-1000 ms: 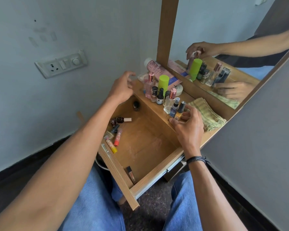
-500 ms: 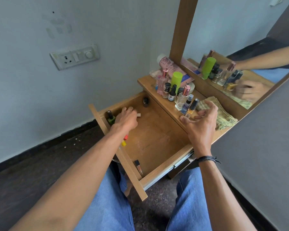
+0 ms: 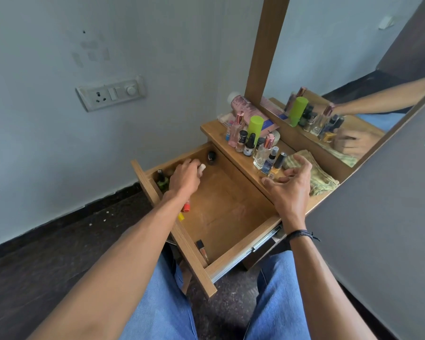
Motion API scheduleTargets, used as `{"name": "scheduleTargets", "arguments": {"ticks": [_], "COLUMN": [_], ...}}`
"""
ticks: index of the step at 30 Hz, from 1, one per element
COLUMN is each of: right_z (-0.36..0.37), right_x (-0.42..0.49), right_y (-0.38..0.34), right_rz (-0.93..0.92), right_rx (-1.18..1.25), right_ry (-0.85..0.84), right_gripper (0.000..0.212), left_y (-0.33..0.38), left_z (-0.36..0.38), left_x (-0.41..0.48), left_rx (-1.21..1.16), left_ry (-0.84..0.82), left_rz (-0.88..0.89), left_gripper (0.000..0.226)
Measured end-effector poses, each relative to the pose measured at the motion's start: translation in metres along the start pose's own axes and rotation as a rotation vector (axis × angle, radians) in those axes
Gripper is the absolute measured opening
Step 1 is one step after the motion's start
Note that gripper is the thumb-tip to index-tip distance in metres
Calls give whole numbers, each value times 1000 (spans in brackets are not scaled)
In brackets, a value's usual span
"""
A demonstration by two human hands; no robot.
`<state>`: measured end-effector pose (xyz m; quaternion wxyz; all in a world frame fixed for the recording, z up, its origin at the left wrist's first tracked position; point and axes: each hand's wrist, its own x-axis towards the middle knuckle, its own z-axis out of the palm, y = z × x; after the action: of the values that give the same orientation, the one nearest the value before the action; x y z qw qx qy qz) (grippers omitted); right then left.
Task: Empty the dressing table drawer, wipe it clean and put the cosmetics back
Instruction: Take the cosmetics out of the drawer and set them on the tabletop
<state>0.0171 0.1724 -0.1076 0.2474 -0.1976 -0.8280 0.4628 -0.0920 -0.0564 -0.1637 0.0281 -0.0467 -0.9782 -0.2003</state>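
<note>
Bottle (image 3: 202,167) in left hand (image 3: 185,179) inside drawer (image 3: 226,212); right hand (image 3: 291,190) over tabletop (image 3: 214,130)

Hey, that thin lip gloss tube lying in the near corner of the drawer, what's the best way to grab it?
Pinch the lip gloss tube at its black cap end, reaching down from above on the open inner side of the drawer. It lies flat, seemingly snug along the front panel, so fingers likely won't fit behind it; nudge it clear first, then lift.
</note>
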Motion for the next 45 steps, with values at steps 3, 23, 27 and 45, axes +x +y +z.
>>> {"name": "scheduleTargets", "arguments": {"ticks": [3,23,27,45], "right_z": [0,2,3,4], "right_x": [1,4,4,3], "right_y": [0,3,1,0], "right_rz": [-1,5,3,11], "right_rx": [5,-12,-25,-57], "right_ry": [-9,-15,-20,-17], "right_gripper": [85,81,82,80], "left_y": [4,70,73,-3], "left_z": [-8,-55,-52,-17], "left_x": [2,93,92,39], "left_rx": [-220,-735,-734,-341], "left_ry": [55,-53,-73,-47], "left_rz": [-10,29,34,-68], "left_gripper": [23,27,27,29]}}
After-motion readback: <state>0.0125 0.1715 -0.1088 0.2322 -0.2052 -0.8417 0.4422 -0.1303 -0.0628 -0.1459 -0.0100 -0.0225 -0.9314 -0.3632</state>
